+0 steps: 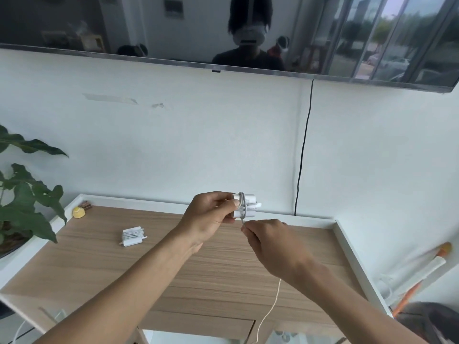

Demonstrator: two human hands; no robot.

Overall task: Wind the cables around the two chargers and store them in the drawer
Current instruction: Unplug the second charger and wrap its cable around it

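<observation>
Winding step, second of two chargers. Left hand (211, 214) grips the small white block charger (244, 206) in the air above the wood-grain cabinet top (173, 269); right hand (267, 240) pinches its thin white cable (269, 309) just below, few loops on, long tail hanging. Next: keep tension, more wraps. The other white charger, already wound (133, 236), lies on top. Drawer location unclear.

- White wall (198, 135) dead ahead, soft daylight on it.
- Dark television (149, 26) at twelve o'clock, mirroring windows.
- Black cord (304, 145) runs down the wall at one o'clock.
- Wood-topped cabinet (94, 264), white-rimmed, at six o'clock.
- Leafy plant (27, 194) at nine o'clock.
</observation>
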